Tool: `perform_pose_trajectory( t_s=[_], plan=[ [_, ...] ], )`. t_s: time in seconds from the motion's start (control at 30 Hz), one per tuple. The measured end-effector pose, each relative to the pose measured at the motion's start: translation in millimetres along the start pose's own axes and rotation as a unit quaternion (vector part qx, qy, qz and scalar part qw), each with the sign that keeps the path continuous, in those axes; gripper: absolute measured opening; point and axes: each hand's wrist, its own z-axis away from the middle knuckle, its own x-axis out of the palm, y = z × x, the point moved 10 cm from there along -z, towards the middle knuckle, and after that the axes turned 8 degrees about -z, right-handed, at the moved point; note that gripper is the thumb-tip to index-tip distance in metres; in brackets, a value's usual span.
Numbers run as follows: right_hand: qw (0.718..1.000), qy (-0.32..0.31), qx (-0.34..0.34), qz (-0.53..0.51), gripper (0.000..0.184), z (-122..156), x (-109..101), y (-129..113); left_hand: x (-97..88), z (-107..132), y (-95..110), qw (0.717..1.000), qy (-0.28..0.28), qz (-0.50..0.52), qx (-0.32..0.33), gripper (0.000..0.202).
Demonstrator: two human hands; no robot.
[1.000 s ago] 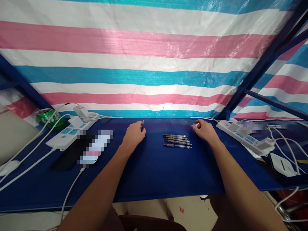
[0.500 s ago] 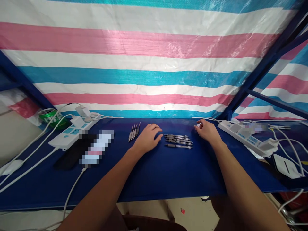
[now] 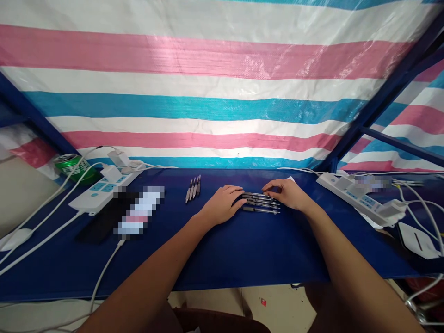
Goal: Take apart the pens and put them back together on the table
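Several clear pens with dark grips (image 3: 261,203) lie side by side on the dark blue table, between my two hands. My left hand (image 3: 224,203) is at their left ends, thumb and fingers apart, fingertips touching or nearly touching the pens. My right hand (image 3: 286,193) reaches over their right ends, thumb and index fingertip pinched at the farthest pen (image 3: 255,194). The hand partly hides the right ends. A white piece (image 3: 290,178) shows just behind my right hand. Several grey pens (image 3: 193,189) lie in a separate slanted row left of my left hand.
A power strip (image 3: 104,189) with plugs, a green can (image 3: 74,167) and a blurred phone (image 3: 142,212) on a cable occupy the left. Another power strip (image 3: 360,199), cables and a white device (image 3: 418,240) are at right. Striped sheeting (image 3: 222,106) hangs behind.
My right hand has moved left, from the white piece to the pens' right ends. My left hand has shifted slightly right, onto the pens' left ends.
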Motion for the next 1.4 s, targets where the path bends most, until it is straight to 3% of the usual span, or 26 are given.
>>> perform_pose_trajectory(
  t_s=[0.27,0.37,0.5,0.63,0.7,0.83,1.4],
  plan=[
    [1.000,0.015,0.007,-0.010,0.015,-5.2,5.0,5.6,0.3,-2.3,0.0,1.000,0.017,-0.006,0.007,0.045],
    [0.995,0.028,0.006,-0.098,0.015,-6.3,6.2,0.0,-4.5,-3.4,-1.3,0.999,0.046,-0.002,0.007,0.042],
    [0.968,0.029,0.012,-0.250,0.029,-6.7,11.6,-11.6,-14.3,-3.3,-0.5,0.995,0.094,0.014,0.023,0.035],
    [0.945,-0.010,0.044,-0.325,0.042,-4.8,22.9,-18.0,-23.2,-1.5,2.4,0.991,0.131,0.003,0.041,0.034],
    [0.943,-0.025,0.047,-0.328,0.043,-3.7,25.1,-19.9,-24.5,-1.5,3.9,0.990,0.135,-0.004,0.046,0.034],
    [0.950,0.004,0.014,-0.311,0.043,-3.4,15.9,-25.5,-22.9,-2.8,3.8,0.991,0.127,0.001,0.047,0.035],
    [0.964,-0.009,0.048,-0.261,0.042,-1.6,19.9,-22.1,-20.2,-2.1,9.0,0.992,0.115,0.012,0.059,0.035]
  ],
)
